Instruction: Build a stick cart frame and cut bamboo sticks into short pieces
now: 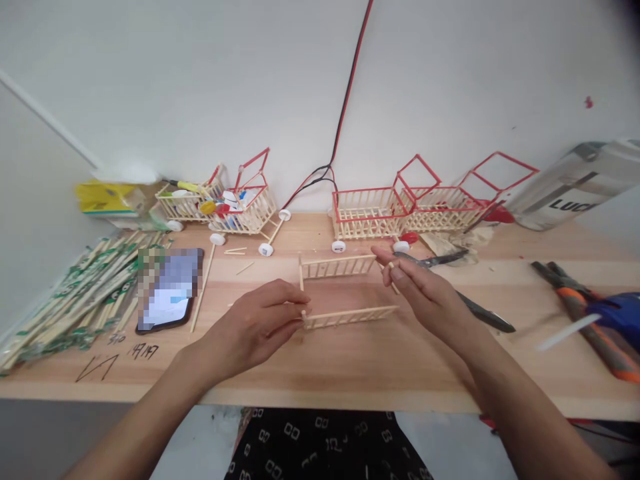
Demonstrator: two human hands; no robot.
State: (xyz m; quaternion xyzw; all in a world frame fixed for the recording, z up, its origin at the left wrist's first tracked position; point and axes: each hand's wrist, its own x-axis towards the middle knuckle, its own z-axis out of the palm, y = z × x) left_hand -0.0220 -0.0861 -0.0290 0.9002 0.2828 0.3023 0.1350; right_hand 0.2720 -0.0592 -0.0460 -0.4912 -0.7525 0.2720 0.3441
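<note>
Left hand (265, 323) grip pinching stick frame (350, 315), right hand (425, 293) pinching short stick (393, 279), metal tool (487, 319) beneath.

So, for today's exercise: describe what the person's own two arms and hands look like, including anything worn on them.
The left hand and right hand are bare: no gloves, rings, watch or bracelet show. The left forearm and right forearm are uncovered down to the picture's lower edge, with no sleeve in view. Between them, a black garment with small white square motifs shows at the lap.
</note>
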